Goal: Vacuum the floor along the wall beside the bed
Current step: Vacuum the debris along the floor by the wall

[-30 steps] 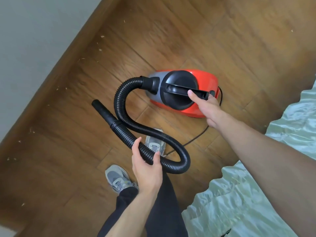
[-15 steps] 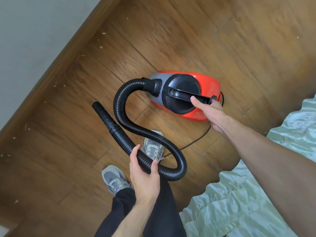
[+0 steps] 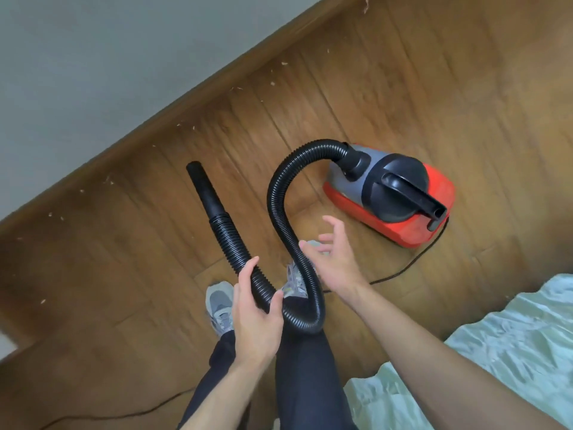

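Note:
A red and grey canister vacuum (image 3: pixel 434 193) with a black handle sits on the wooden floor (image 3: pixel 434 72). Its black ribbed hose (image 3: pixel 276 193) loops from the front of the canister down to my left hand (image 3: pixel 257 315), which grips it. The smooth black nozzle (image 3: pixel 203 189) points up toward the baseboard (image 3: pixel 173 116) and hangs above the floor. My right hand (image 3: pixel 335 256) hovers with its fingers spread, just right of the hose and away from the vacuum handle. Small bits of debris (image 3: pixel 108 180) lie along the baseboard.
The bed with pale green sheets (image 3: pixel 496 352) fills the lower right corner. A black power cord (image 3: pixel 400 271) runs from the vacuum's rear across the floor. My grey sneakers (image 3: pixel 218 301) and dark trousers stand below the hose. The grey wall (image 3: pixel 93 57) rises at upper left.
My right hand has let go of the vacuum handle and come back toward the hose, fingers spread. The vacuum now rests on the floor. My left hand still grips the hose.

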The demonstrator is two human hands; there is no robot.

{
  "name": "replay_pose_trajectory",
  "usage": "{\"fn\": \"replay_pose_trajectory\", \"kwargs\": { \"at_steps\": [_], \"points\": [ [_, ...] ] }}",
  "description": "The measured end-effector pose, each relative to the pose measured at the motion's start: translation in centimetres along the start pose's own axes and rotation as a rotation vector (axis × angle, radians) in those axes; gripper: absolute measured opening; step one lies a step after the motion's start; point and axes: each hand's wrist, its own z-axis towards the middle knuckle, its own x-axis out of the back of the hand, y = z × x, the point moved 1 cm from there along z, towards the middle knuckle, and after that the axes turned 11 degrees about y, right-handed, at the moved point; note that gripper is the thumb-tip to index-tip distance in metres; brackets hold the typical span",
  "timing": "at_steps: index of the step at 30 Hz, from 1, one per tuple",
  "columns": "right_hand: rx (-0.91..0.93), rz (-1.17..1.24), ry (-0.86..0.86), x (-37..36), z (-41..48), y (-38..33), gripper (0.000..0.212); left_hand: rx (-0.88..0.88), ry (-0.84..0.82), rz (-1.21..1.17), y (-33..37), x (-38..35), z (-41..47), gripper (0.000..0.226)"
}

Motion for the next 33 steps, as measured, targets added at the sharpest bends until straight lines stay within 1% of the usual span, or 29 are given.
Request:
{"fn": "replay_pose_trajectory", "kwargs": {
  "at_steps": [2, 4, 6, 9, 11, 14, 20, 27, 31, 33],
  "points": [
    [0.092, -0.078, -0.222, -2.8, -0.6, -2.5, 0.058, 0.015, 0.012, -0.037, -0.6, 1.4, 0.5, 0.07],
    [0.168, -0.142, -0.382, -5.7, -1.5, -5.0, 0.052, 0.028, 0.017, -0.073, -1.4, 2.9, 0.9, 0.071],
    [0.223, -0.182, -0.493, -8.5, -2.4, -6.7, 0.05, 0.028, 0.023, -0.103, -2.5, 4.5, 1.3, 0.072],
    [0.278, -0.238, -0.632, -12.7, -3.8, -8.3, 0.052, 0.0, 0.039, -0.136, -4.0, 6.9, 1.7, 0.073],
    [0.299, -0.263, -0.678, -15.0, -4.9, -8.9, 0.056, 0.001, 0.048, -0.155, -5.0, 8.5, 2.0, 0.075],
    [0.337, -0.291, -0.744, -18.0, -6.2, -9.8, 0.06, 0.032, 0.078, -0.226, -6.7, 10.2, 2.3, 0.073],
    [0.364, -0.439, -0.894, -23.0, -8.4, -11.5, 0.068, 0.146, 0.145, -0.398, -8.7, 12.4, 2.4, 0.078],
    [0.438, -0.629, -0.968, -28.7, -11.7, -13.2, 0.069, 0.164, 0.229, -0.566, -10.0, 16.7, 2.4, 0.077],
    [0.452, -0.7, -0.967, -32.5, -13.6, -12.7, 0.07, 0.177, 0.301, -0.637, -12.3, 18.6, 2.7, 0.077],
    [0.492, -0.762, -0.981, -34.6, -14.5, -12.3, 0.072, 0.196, 0.322, -0.682, -13.8, 19.4, 2.9, 0.077]
  ]
}}
